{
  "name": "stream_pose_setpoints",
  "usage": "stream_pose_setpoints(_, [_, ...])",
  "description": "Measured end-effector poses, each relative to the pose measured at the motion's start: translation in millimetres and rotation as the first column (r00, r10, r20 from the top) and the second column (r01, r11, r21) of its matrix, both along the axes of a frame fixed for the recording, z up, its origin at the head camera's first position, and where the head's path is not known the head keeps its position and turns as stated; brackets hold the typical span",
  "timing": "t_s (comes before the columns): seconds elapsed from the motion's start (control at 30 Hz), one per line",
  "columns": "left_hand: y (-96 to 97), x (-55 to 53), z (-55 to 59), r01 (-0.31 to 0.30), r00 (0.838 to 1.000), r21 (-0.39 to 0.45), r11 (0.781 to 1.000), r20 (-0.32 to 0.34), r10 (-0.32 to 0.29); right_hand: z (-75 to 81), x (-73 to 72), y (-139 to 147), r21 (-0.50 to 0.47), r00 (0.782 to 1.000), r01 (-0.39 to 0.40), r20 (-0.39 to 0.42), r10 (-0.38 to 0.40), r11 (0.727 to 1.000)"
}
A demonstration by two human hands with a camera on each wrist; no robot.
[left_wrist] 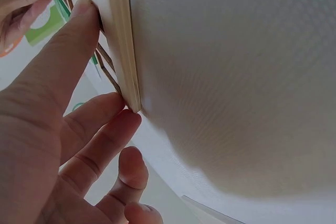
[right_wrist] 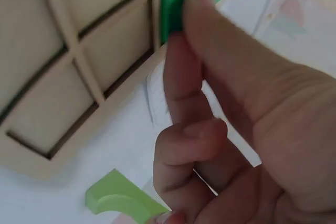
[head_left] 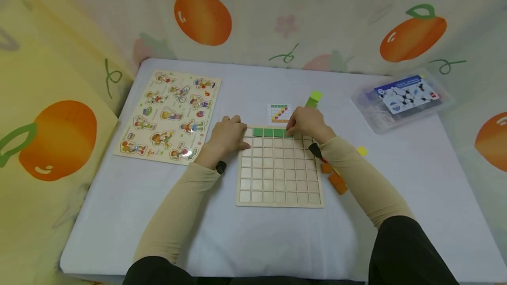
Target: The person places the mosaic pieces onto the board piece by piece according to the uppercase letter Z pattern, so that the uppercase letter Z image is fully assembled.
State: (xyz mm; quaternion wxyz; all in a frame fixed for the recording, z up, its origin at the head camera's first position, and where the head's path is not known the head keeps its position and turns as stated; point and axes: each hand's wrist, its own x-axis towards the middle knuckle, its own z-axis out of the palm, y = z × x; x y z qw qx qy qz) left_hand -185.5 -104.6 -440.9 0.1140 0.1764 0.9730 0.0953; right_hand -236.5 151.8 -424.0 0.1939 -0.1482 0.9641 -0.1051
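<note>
A wooden grid board (head_left: 279,173) lies on the table, with several green square tiles (head_left: 268,133) in its top row. My left hand (head_left: 227,137) holds the board's far left corner, thumb on the frame and fingertips against the edge (left_wrist: 122,40). At the right end of the green row, my right hand (head_left: 310,123) pinches a green tile (right_wrist: 173,9) between thumb and index finger; that tile sits at a cell of the grid. Just beyond the board lies a small pattern card (head_left: 278,112) with green, red, yellow and orange squares, partly behind the right hand.
Light green pieces (head_left: 315,96) lie past the right hand. Orange tiles (head_left: 337,184) and a yellow tile (head_left: 362,150) are around the right forearm, which hides some pieces. A picture puzzle board (head_left: 158,113) is at left, a clear plastic box (head_left: 380,118) at right.
</note>
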Motion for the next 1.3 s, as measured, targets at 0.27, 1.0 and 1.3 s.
stream_pose_setpoints(0.27, [-0.3,0.8,0.7,0.010,1.000,0.006,1.000,-0.003,-0.010,16.9,15.7,23.9,-0.042,0.993,-0.019,-0.116,0.014,0.999])
stream_pose_setpoints(1.0, [-3.3,-2.8,0.0,0.002,1.000,0.030,1.000,0.025,-0.003,16.9,77.9,159.4,0.067,0.961,0.253,0.095,-0.258,0.965])
stream_pose_setpoints(1.3, [-3.5,-0.9,0.8,0.002,1.000,0.041,0.999,0.018,-0.003,11.3,84.8,170.4,0.102,0.950,0.273,0.128,-0.284,0.957])
